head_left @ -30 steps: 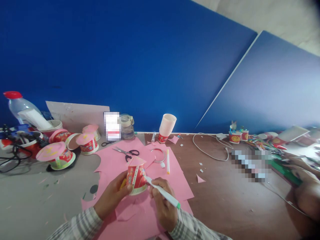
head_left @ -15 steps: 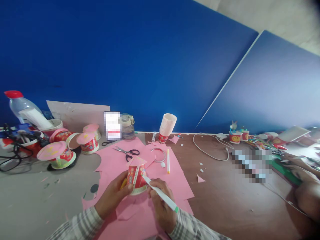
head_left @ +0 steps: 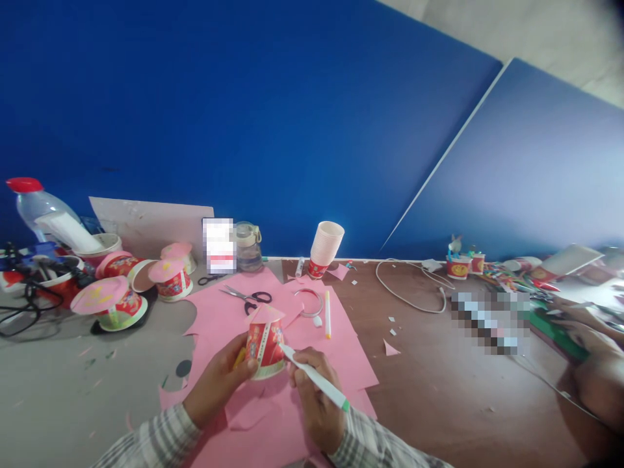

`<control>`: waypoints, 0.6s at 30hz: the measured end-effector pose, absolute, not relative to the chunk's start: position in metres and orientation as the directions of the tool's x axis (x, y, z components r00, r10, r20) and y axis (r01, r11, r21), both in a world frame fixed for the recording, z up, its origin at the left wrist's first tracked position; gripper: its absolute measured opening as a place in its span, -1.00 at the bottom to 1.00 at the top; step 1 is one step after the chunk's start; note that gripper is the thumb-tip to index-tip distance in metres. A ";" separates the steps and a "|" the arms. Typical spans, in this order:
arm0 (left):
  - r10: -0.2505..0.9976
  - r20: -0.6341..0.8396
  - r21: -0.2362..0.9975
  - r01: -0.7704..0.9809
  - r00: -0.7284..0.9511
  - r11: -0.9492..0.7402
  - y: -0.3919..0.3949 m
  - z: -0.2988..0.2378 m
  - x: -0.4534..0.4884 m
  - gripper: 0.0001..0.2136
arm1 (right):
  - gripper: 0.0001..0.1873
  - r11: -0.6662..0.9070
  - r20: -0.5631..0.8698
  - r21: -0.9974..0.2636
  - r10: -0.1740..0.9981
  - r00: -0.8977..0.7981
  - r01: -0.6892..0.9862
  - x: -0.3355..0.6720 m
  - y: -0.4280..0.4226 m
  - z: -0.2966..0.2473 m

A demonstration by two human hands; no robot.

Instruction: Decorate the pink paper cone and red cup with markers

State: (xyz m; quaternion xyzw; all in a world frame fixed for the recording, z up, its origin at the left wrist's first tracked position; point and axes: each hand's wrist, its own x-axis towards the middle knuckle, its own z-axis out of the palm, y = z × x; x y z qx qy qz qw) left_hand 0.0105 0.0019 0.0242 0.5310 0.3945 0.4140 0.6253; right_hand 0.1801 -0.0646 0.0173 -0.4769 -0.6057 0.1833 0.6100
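My left hand is closed around the left side of a red printed paper cup, which stands upside down with a pink paper cone on top. Something yellow, partly hidden, shows between that hand and the cup. Between the fingers of my right hand is a white marker pen with a green end; its tip is at the cup's right side, though I cannot tell if it touches. Under both hands lie pink paper sheets. Behind the cup are scissors with black handles, a ring-shaped roll and a white-and-yellow marker.
Several cups with pink paper tops stand at left, near a red-capped bottle. A stack of paper cups leans at the back. A white cable and paper scraps lie at right, where another person's arm rests.
The cup has shifted very slightly left in my left hand. My right hand and the marker pen stay almost in the same place.
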 end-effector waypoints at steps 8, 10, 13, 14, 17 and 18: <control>0.929 -0.041 0.992 -0.097 0.368 0.082 0.003 0.025 0.011 -0.52 | -0.84 0.514 0.569 -0.807 0.809 0.150 0.289 0.178 -0.066 0.009; 0.928 -0.043 0.991 -0.101 0.370 0.086 0.003 0.026 0.011 -0.52 | -0.84 0.533 0.583 -0.797 0.803 0.126 0.285 0.178 -0.066 0.011; 0.928 -0.046 0.993 -0.088 0.370 0.084 0.003 0.026 0.011 -0.52 | -0.83 0.545 0.592 -0.788 0.798 0.110 0.287 0.178 -0.066 0.014; 0.929 -0.045 0.993 -0.081 0.368 0.081 0.003 0.025 0.010 -0.51 | -0.83 0.544 0.593 -0.787 0.798 0.109 0.291 0.178 -0.066 0.015; 0.936 -0.044 0.994 -0.074 0.350 0.075 0.003 0.024 0.009 -0.51 | -0.84 0.534 0.597 -0.784 0.788 0.149 0.317 0.179 -0.067 0.016; 0.938 -0.046 0.994 -0.075 0.345 0.076 0.002 0.023 0.009 -0.50 | -0.85 0.528 0.596 -0.786 0.785 0.167 0.321 0.179 -0.067 0.016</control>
